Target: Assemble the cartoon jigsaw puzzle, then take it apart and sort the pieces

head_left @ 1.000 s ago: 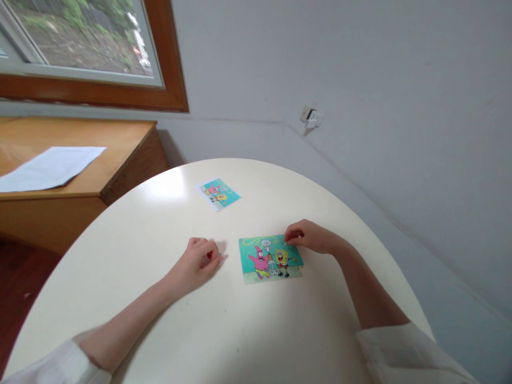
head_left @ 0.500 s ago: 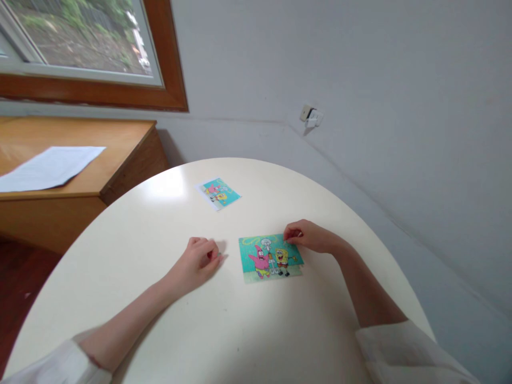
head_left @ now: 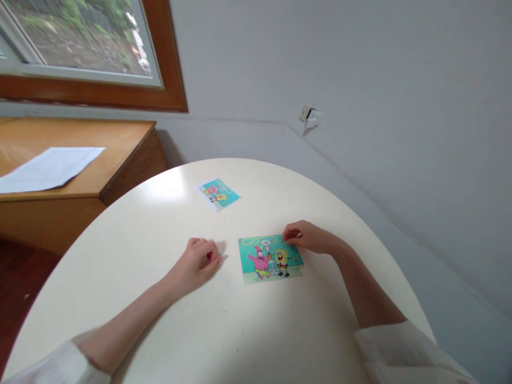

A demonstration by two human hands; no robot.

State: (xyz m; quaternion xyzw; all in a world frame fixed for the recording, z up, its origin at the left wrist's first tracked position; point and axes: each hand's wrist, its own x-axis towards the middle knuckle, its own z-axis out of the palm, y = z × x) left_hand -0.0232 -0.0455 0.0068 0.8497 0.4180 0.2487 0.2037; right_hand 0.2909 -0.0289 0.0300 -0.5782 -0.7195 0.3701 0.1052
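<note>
A jigsaw puzzle [head_left: 261,263] with a pink starfish, a pale squid and a yellow sponge figure lies flat, a small notch at its lower right edge. My right hand [head_left: 306,236] rests at its upper right corner, thumb and fingers closed and touching it; what they pinch, if anything, is hidden. Left of the puzzle, apart from it, my left hand [head_left: 200,260] rests with curled fingers; a tiny greenish bit, seemingly a puzzle piece, shows at its pinched fingertips. Farther back lies a smaller picture card [head_left: 219,194] with the same figures, turned at an angle.
The round white table [head_left: 192,341] carries both pictures. Beyond its left side is a wooden cabinet [head_left: 120,133] with white paper sheets [head_left: 52,166] on top. A wall socket with a plug [head_left: 312,117] sits on the wall behind, and a window [head_left: 84,37] is at upper left.
</note>
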